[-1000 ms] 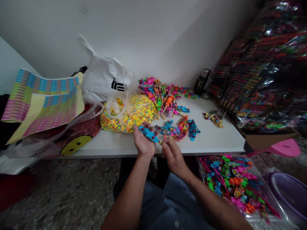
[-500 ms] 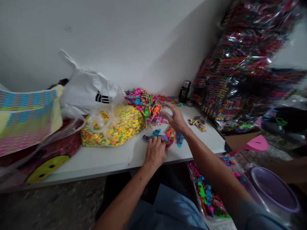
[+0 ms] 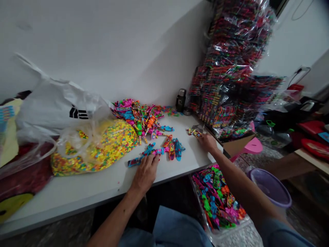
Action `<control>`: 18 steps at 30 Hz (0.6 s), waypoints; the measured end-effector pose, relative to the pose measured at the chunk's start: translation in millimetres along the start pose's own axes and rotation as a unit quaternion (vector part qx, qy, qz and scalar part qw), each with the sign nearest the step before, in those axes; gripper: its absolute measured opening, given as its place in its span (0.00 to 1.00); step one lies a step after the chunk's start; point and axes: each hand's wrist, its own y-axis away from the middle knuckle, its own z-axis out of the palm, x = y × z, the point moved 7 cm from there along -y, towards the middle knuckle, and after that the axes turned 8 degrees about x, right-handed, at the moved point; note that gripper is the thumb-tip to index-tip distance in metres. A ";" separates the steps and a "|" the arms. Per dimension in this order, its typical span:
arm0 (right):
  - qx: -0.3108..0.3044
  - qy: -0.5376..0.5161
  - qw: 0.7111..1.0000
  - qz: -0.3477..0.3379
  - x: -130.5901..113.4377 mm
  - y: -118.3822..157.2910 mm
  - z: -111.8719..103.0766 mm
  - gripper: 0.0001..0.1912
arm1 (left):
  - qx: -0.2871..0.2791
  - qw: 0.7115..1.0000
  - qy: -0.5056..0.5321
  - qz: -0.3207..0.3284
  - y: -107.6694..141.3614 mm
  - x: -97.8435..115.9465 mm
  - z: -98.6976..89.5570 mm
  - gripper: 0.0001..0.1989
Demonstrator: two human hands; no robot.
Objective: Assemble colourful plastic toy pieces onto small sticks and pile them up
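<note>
On the white table [image 3: 110, 192], my left hand [image 3: 146, 171] has its fingers curled over several toy pieces. A pink toy figure [image 3: 158, 151] shows at its fingertips, beside a blue toy figure [image 3: 149, 148] and a dark blue toy skateboard [image 3: 134, 162]. Farther right, my right hand [image 3: 209, 143] pinches at the near end of a small bunch of yellow-and-red beaded sticks [image 3: 194, 132]; its fingertips are partly hidden. Between the hands lie orange toy skateboards [image 3: 171, 151] and a blue toy skateboard [image 3: 178, 149].
A heap of colourful toys [image 3: 138, 115] lies by the wall, next to a clear bag of yellow beads [image 3: 102, 147]. A black thermos [image 3: 181, 100] stands near tall stacks of plastic-wrapped goods [image 3: 231, 85]. Below the edge are a toy-filled bag [image 3: 216, 199] and a purple-rimmed bucket [image 3: 272, 187].
My right hand has moved right, from above the toy heap to the beaded sticks. My left hand stays at the toys on the near side. The view has swung right.
</note>
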 end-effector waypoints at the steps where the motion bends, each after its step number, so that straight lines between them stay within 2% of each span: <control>1: 0.001 0.004 1.000 0.007 -1.7 3.2 3.6 0.17 | 0.025 0.999 0.023 -0.008 0.7 -3.8 -5.2 0.20; 4: 0.010 0.004 1.000 0.026 -5.9 8.9 8.6 0.17 | 0.114 0.984 0.120 -0.065 1.8 -18.8 -22.5 0.16; 6: 0.011 -0.008 0.999 0.031 -7.2 11.1 9.1 0.16 | 0.182 0.949 0.205 -0.158 5.0 -34.9 -32.4 0.15; 7: 0.009 -0.018 0.999 0.028 -7.9 12.5 8.9 0.16 | 0.214 0.918 0.251 -0.220 8.4 -44.3 -35.3 0.15; 8: 0.007 -0.031 0.999 0.023 -8.7 14.1 8.3 0.16 | 0.245 0.877 0.301 -0.285 13.2 -53.7 -36.9 0.15; 10: 0.005 -0.061 0.998 0.011 -10.5 18.5 6.0 0.15 | 0.301 0.767 0.400 -0.402 24.7 -69.3 -38.1 0.15; 13: 0.025 -0.100 0.994 0.021 -16.6 27.8 -3.5 0.14 | 0.383 0.589 0.501 -0.506 40.1 -85.7 -46.1 0.18; 16: 0.050 -0.239 0.968 0.055 -42.4 50.7 -20.9 0.12 | 0.388 0.430 0.617 -0.532 41.1 -90.2 -54.6 0.14; 18: 0.021 -0.391 0.919 0.051 -81.1 79.6 -32.9 0.13 | 0.379 0.369 0.670 -0.521 36.7 -87.3 -64.0 0.11</control>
